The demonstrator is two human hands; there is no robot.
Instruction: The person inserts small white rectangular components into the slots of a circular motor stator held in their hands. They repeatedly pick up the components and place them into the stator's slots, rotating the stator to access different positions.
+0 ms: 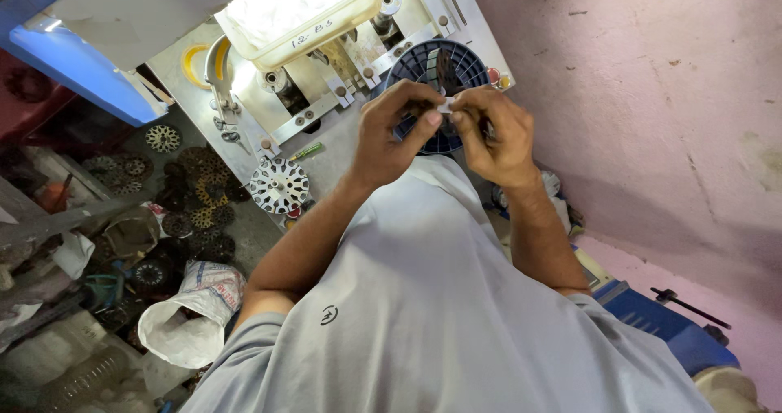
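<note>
Above the grey shirt [432, 299], left hand [391, 132] and right hand [497, 136] meet, fingertips pinching a small white piece [445, 105] between them, over the blue basket [423, 67] on the metal counter [334, 156] beyond.

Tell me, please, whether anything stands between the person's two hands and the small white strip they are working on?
Nothing visible does. The left hand and the right hand both already pinch the small white strip between their fingertips, above the dark blue slotted plastic basket on the grey metal machine.
</note>
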